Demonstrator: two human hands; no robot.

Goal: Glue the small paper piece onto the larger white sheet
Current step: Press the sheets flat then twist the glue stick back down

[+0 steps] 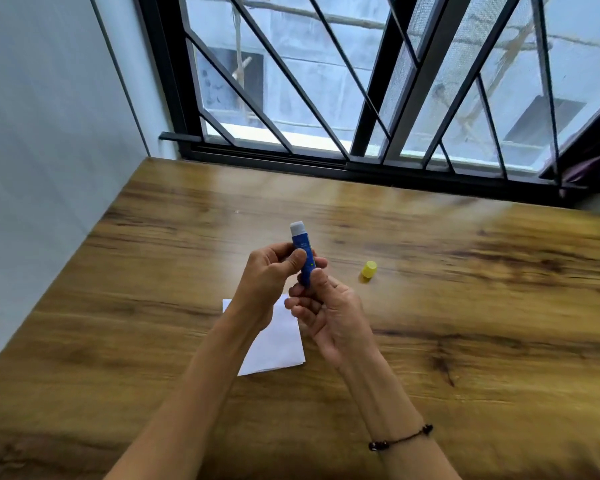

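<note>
Two hands' curled fingers (297, 259) around uncapped blue glue stick (302, 252), white tip up.

Across the middle and right of the frame the brown wood-grain tabletop (465, 271) lies bare, save a small yellow plastic cap (369, 270) just right of centre. A white paper sheet (278, 344) lies flat at lower centre. A pale wall (42, 150) closes the left; a black-barred window (361, 98) closes the top.
</note>
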